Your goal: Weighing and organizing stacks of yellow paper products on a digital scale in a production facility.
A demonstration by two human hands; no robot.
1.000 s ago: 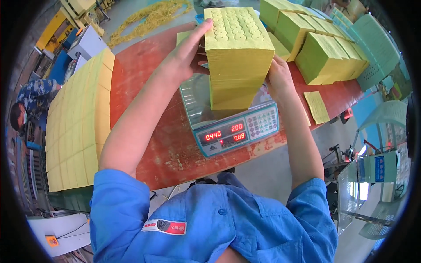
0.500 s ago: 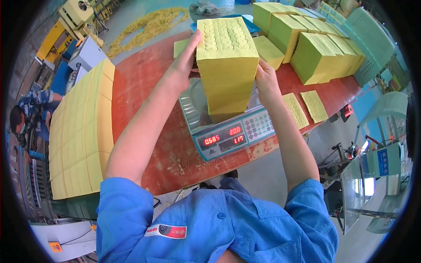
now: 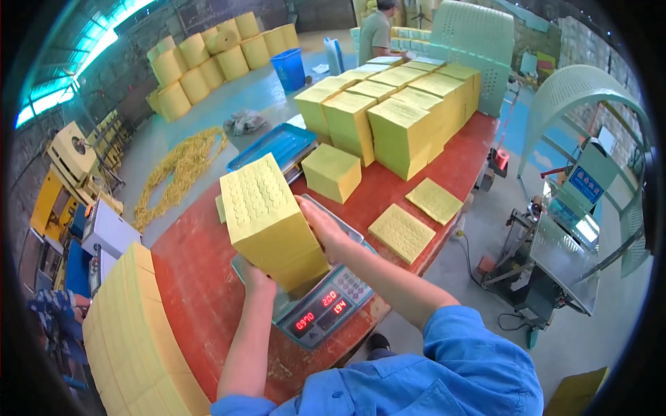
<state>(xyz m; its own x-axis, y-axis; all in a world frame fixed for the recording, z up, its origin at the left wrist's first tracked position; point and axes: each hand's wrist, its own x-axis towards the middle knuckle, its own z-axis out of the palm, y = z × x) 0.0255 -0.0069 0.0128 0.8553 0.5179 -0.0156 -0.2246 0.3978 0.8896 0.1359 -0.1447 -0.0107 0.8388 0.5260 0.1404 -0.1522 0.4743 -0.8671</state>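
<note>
A tall stack of yellow paper [image 3: 274, 239], its top sheet embossed with rows of round marks, is over the digital scale [image 3: 322, 315] and leans toward the left. My left hand [image 3: 255, 277] supports its lower near-left side, with the fingers partly hidden beneath it. Against its right side my right hand [image 3: 322, 229] lies with the palm pressed on the paper. Red digits are lit on the scale's display. Whether the stack's bottom rests on the pan is hidden.
Right of the scale, two thin yellow pads [image 3: 402, 232] lie on the red table [image 3: 187, 291]. Beyond stand a short yellow block [image 3: 331, 172], a blue tray [image 3: 274, 147] and several tall paper stacks [image 3: 402, 132]. More yellow paper [image 3: 135, 333] lines the left. Another person [image 3: 375, 35] stands at the back.
My view has swung right and up. My left hand has shifted from the stack's upper left edge to its lower near side. The stack tilts more, and the scale's lit digits differ.
</note>
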